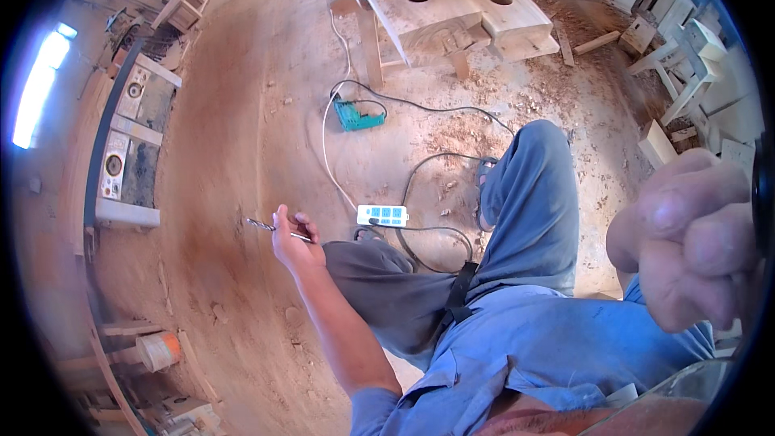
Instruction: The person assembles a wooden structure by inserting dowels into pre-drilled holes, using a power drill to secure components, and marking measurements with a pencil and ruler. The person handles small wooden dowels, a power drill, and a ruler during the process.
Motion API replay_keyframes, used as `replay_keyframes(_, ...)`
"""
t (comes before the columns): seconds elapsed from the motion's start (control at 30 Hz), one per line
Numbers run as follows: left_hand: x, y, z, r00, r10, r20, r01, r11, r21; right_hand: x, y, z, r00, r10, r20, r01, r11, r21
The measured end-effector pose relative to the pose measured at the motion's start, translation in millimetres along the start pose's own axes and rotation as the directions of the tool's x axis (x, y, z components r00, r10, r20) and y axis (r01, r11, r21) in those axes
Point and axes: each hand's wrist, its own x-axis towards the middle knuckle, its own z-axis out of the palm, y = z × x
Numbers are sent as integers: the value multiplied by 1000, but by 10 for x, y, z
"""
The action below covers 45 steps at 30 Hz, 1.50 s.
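One drill bit (261, 224), left of the frame's centre, is pinched by the left hand (297, 249), fingers part-curled, and could drop if that seemingly light grip slackens; the right hand (690, 234), far right, is curled, contents untellable.

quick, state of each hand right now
Left hand: closed on a slim, spiral-fluted grey metal drill bit.
Right hand: looks curled; whether it holds anything cannot be told.
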Motion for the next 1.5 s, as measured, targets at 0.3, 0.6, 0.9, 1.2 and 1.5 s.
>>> replay_keyframes(0.3, -64, -206, 82, 991, 66, 114, -76, 993, 85, 62, 64, -190, 999, 28, -46, -23, 995, 96)
replay_keyframes(0.6, -271, -157, 6, 951, -12, 310, 40, 996, -82, -440, 930, 570, 854, 471, 222, -487, 873, 21)
replay_keyframes(0.9, -12, 61, 309, 989, -29, 144, 74, 945, -320, -2355, 2114, 1742, 78, 875, 478, -957, 200, -208)
replay_keyframes(1.2, 741, 210, 437, 994, -76, -80, 54, 967, -248, -3098, 3909, 2891, 13, 823, 568, -654, 437, -617)
replay_keyframes(1.5, 1149, 229, 292, 995, -98, -20, 88, 955, -282, -3365, 6187, 4107, 367, 824, 431, -236, 531, -814)
